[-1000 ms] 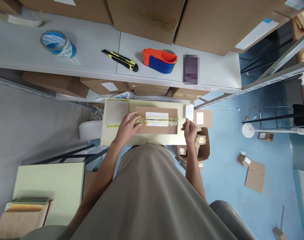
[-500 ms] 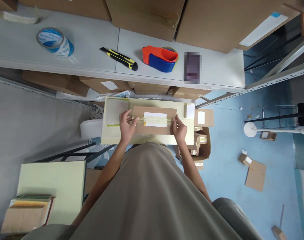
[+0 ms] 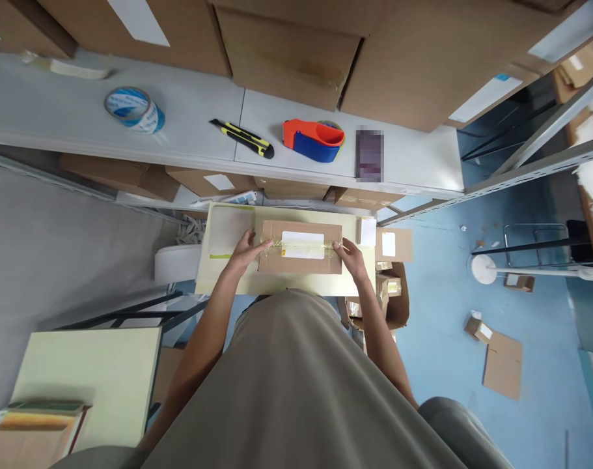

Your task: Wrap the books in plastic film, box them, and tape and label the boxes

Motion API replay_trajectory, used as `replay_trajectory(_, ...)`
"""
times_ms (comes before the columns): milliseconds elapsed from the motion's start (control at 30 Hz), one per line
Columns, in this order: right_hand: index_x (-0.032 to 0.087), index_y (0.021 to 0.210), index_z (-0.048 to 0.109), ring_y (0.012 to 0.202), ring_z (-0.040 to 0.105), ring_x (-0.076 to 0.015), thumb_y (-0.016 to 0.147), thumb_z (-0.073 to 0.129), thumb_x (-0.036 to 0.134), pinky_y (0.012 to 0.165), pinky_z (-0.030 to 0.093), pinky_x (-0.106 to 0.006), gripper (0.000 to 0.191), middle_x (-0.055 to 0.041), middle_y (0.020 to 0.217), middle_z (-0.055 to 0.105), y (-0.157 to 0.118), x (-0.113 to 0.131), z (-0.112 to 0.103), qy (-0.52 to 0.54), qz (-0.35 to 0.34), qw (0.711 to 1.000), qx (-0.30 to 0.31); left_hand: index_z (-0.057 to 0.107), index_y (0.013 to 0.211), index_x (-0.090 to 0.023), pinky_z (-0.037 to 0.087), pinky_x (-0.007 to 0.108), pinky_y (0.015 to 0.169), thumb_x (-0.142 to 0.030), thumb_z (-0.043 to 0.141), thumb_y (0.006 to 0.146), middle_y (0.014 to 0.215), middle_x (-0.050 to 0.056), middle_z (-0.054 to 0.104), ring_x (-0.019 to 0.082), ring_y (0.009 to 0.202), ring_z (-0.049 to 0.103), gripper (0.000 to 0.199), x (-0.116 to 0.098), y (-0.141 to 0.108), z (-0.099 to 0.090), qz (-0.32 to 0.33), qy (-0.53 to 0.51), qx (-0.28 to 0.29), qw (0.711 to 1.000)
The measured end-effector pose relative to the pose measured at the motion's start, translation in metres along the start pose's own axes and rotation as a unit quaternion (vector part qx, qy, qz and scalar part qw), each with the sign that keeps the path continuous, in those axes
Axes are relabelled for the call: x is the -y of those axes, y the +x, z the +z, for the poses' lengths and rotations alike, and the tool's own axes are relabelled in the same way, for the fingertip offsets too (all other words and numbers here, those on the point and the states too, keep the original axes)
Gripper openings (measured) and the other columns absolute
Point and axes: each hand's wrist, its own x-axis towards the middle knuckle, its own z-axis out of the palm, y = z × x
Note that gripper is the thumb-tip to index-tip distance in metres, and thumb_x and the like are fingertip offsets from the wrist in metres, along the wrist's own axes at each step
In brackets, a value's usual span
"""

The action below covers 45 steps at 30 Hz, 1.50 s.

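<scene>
A flat cardboard box [image 3: 301, 266] with a white label [image 3: 296, 251] lies lengthwise on the pale worktable [image 3: 276, 284]. A strip of clear yellowish tape [image 3: 303, 245] runs along its top, across the label, and looks wrinkled at both ends. My left hand [image 3: 245, 253] grips the box's left end, its thumb on the tape and its other fingers at the edge. At the right end, my right hand [image 3: 351, 257] has its thumb on the tape and its fingers around the edge.
Above the table, a grey shelf [image 3: 189, 98] bears a tape roll [image 3: 150, 117], a yellow-black utility knife [image 3: 242, 137], an orange-blue tape dispenser [image 3: 316, 140] and large cartons. A small white box [image 3: 367, 231] stands at the table's right. An open carton [image 3: 401, 306] holds small boxes.
My left thumb has stretched further onto the box's left end, and the left fingers have come down from their raised pose. My right hand stays at the right end. The view has shifted slightly.
</scene>
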Motion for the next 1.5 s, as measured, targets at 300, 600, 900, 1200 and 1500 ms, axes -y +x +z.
replay_trajectory(300,0.011,0.154,0.055,0.149,0.054,-0.0393,0.101,0.059,0.06,0.126,0.039,-0.063,0.073,-0.0234,0.156,0.06,0.003,0.094,0.002,-0.256,-0.318,0.905,-0.122,0.063,0.145,-0.023,0.03,0.058,0.134,-0.021,0.083,0.079,0.16,0.014,0.057,0.038,0.161,0.039,0.069,-0.1,-0.001,0.013,0.267,0.223,-0.075,0.935)
replay_trajectory(600,0.0,0.149,0.052,0.141,0.058,-0.0365,0.104,0.061,0.034,0.125,0.036,-0.046,0.057,-0.0282,0.148,0.063,0.067,0.283,0.054,-0.479,-0.374,0.788,-0.095,0.068,0.138,-0.022,0.064,0.036,0.099,0.006,0.057,0.085,0.147,0.009,0.069,0.02,0.097,0.081,0.061,-0.235,0.031,0.081,0.4,0.167,-0.084,0.897)
replay_trajectory(900,-0.002,0.146,0.047,0.129,0.067,-0.0341,0.105,0.055,0.018,0.116,0.04,-0.041,0.046,-0.0308,0.138,0.068,0.095,0.293,0.068,-0.563,-0.282,0.775,-0.053,0.073,0.129,-0.021,0.064,0.031,0.09,0.0,0.073,0.082,0.132,0.009,0.075,0.018,0.085,0.08,0.052,-0.211,0.016,0.085,0.355,0.162,-0.102,0.915)
replay_trajectory(1200,0.015,0.14,0.052,0.105,0.074,-0.034,0.104,0.062,0.049,0.096,0.059,-0.048,0.051,-0.0189,0.12,0.077,0.024,0.213,0.056,-0.258,-0.28,0.924,-0.021,0.072,0.129,-0.023,0.061,0.035,0.101,-0.028,0.063,0.102,0.114,0.006,0.082,0.02,0.104,0.079,0.028,-0.138,-0.064,0.048,0.309,0.052,-0.077,0.946)
replay_trajectory(1500,0.022,0.115,0.067,0.1,0.076,-0.027,0.086,0.078,0.072,0.096,0.062,-0.044,0.059,-0.0088,0.109,0.08,-0.089,0.15,0.091,0.114,-0.226,0.956,0.147,0.074,0.108,-0.024,0.059,0.038,0.101,-0.039,0.07,0.101,0.114,0.006,0.078,0.022,0.11,0.074,0.017,-0.113,-0.133,0.039,0.311,0.064,-0.098,0.943)
